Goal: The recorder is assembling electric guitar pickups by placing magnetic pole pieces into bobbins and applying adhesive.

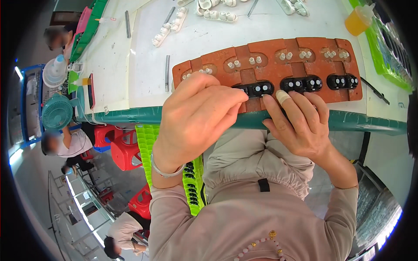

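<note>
A brick-red fixture block lies along the table's near edge, with hollows in two rows. Its near row holds glossy black oblong parts with white round dots: the left one, the middle one and the right one. My left hand pinches at the left end of the left black part; its fingers hide what is between them. My right hand has its fingers apart, holding nothing. Its index fingertip touches the left part's near edge, and a taped finger rests beside the middle part.
White pegs stand in the far hollows. Beyond lie white molded parts and metal rods. A yellow bottle and a green basket are at right. A lime tray with black parts sits below the table. Several people work at left.
</note>
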The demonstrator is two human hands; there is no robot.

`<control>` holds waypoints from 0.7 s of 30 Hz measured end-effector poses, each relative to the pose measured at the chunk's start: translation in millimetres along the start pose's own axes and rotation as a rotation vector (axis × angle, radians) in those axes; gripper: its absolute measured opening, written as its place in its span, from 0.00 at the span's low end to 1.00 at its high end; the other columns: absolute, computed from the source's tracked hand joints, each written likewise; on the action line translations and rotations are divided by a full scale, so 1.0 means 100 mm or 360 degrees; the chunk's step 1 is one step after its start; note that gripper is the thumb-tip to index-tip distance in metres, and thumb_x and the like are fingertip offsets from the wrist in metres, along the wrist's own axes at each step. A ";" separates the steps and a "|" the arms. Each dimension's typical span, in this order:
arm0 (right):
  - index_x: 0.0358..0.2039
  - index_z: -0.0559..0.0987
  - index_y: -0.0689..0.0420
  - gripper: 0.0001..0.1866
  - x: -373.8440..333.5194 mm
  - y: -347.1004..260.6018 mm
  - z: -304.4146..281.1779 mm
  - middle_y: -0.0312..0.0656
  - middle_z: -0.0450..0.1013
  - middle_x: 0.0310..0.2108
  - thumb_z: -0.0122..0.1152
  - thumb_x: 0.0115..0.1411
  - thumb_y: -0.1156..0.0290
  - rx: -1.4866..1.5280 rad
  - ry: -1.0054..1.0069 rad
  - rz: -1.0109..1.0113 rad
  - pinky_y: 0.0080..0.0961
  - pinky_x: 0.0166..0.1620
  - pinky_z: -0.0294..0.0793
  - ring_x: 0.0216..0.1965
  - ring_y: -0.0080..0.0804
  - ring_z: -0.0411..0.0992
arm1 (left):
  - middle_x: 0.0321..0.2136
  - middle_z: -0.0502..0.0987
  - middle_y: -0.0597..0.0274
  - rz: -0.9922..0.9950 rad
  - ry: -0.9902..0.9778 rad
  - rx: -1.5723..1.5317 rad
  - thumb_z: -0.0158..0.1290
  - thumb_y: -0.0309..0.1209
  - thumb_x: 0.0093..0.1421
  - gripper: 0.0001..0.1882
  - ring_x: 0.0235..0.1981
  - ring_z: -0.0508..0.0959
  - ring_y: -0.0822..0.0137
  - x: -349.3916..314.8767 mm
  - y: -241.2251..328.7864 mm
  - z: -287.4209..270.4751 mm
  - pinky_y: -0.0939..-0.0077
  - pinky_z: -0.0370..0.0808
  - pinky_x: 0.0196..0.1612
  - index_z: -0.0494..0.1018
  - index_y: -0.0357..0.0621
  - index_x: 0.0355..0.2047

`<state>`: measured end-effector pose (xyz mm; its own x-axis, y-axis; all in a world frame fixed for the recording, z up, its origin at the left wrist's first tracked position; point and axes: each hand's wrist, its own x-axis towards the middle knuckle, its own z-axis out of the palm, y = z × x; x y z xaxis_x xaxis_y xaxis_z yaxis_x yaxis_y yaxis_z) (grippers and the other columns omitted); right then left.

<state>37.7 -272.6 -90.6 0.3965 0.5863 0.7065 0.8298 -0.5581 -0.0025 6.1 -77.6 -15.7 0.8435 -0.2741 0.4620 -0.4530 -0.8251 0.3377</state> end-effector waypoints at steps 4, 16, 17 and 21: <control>0.39 0.76 0.53 0.16 -0.01 -0.03 -0.04 0.36 0.67 0.41 0.57 0.48 0.64 0.0038 -0.0010 0.0022 0.31 0.47 0.63 0.43 0.27 0.65 | 0.20 0.73 0.64 0.0172 -0.0012 0.0083 0.59 0.17 0.34 0.15 0.23 0.71 0.64 0.03 0.00 0.03 0.75 0.69 0.25 0.72 0.39 0.27; 0.39 0.75 0.57 0.17 0.10 -0.23 0.05 0.34 0.64 0.43 0.56 0.48 0.65 0.0176 -0.0155 0.0005 0.30 0.48 0.59 0.46 0.24 0.63 | 0.20 0.75 0.63 -0.0206 0.0208 -0.0243 0.62 0.20 0.36 0.10 0.25 0.72 0.65 -0.18 -0.14 0.04 0.73 0.71 0.32 0.76 0.41 0.23; 0.39 0.75 0.56 0.17 0.09 -0.24 0.06 0.34 0.64 0.43 0.56 0.48 0.66 0.0126 -0.0126 0.0015 0.29 0.47 0.58 0.46 0.23 0.63 | 0.20 0.75 0.63 -0.0214 0.0216 -0.0239 0.62 0.20 0.36 0.10 0.25 0.72 0.65 -0.20 -0.16 0.05 0.73 0.71 0.32 0.76 0.41 0.23; 0.39 0.76 0.54 0.16 0.11 -0.26 0.08 0.34 0.65 0.41 0.55 0.47 0.69 0.0111 -0.0106 -0.0007 0.27 0.47 0.59 0.43 0.23 0.65 | 0.19 0.75 0.63 -0.0280 0.0320 -0.0345 0.61 0.18 0.36 0.11 0.25 0.72 0.66 -0.26 -0.16 -0.12 0.72 0.72 0.35 0.76 0.41 0.23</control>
<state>24.0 -246.6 -88.2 0.4162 0.6278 0.6577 0.8560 -0.5145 -0.0505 -11.6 -50.9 -23.0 0.8499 -0.0163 0.5266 -0.3749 -0.7211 0.5827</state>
